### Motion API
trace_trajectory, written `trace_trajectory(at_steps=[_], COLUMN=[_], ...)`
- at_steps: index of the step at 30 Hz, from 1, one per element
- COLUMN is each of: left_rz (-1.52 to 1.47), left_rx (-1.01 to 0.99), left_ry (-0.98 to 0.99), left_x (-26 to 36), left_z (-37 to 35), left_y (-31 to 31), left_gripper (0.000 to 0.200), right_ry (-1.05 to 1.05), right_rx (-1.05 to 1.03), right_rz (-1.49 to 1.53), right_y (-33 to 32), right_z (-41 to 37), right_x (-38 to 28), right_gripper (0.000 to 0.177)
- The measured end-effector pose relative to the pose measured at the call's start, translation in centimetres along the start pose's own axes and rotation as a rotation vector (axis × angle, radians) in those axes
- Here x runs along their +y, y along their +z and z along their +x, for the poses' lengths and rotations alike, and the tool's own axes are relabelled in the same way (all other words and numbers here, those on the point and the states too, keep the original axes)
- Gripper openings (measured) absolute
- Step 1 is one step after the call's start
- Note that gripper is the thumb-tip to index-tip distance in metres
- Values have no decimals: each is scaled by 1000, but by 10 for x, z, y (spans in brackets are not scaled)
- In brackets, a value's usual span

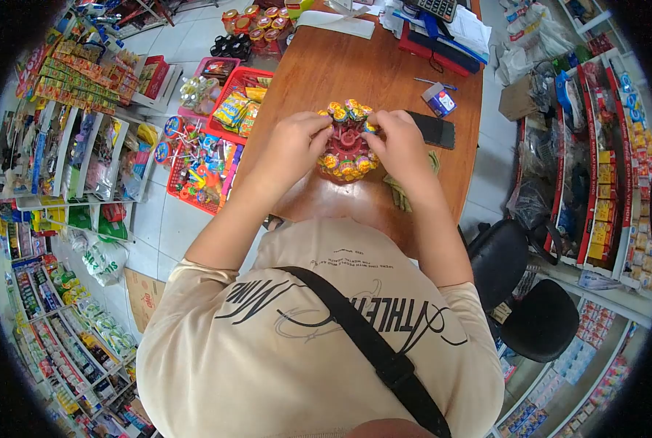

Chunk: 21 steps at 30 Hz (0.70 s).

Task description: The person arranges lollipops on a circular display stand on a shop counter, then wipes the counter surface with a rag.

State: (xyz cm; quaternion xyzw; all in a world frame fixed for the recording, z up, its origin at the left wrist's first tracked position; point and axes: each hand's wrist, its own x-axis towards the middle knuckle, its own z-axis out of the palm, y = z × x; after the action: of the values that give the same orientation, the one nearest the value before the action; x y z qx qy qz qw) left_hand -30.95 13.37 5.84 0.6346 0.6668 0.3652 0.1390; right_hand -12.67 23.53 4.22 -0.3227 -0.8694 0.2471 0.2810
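Observation:
A round red lollipop stand sits on the wooden table, with yellow-wrapped lollipops set around its rim. My left hand is closed at the stand's left side, its fingers pinched at a lollipop that they mostly cover. On the opposite side, my right hand pinches a yellow-wrapped lollipop at the rim. More lollipops stand along the far edge. The middle of the stand shows bare red plastic.
Right of the stand on the table lie a dark phone, a small blue-and-white box, a pen and banknotes. Red baskets of sweets stand left. Papers and a calculator are at the back; a black chair stands right.

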Motion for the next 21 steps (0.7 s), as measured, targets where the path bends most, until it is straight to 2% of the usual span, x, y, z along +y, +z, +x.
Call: trace_trajectory(at_steps=[9,12,15,18,21], left_rz=[43,108,179,239,129], left_rx=[-9,-12,129,117,182], left_ry=[31,125,199,133,88], left_x=[5,-1,1,0,-6], left_z=[0,1,0,-4,-12], left_y=[-1,8,15,11,10], left_gripper=[20,19,16,23,30], right_ry=[25,40,-107,-80,-53], right_rx=[11,-1,45,12,-27], right_rz=[52,43,-4,-7,-39], right_y=[0,0,6,6,6], right_z=[-4,-4,-2,-1,-2], right_x=[-1,0,10,6,6], right_gripper=[23,23,23,26,31])
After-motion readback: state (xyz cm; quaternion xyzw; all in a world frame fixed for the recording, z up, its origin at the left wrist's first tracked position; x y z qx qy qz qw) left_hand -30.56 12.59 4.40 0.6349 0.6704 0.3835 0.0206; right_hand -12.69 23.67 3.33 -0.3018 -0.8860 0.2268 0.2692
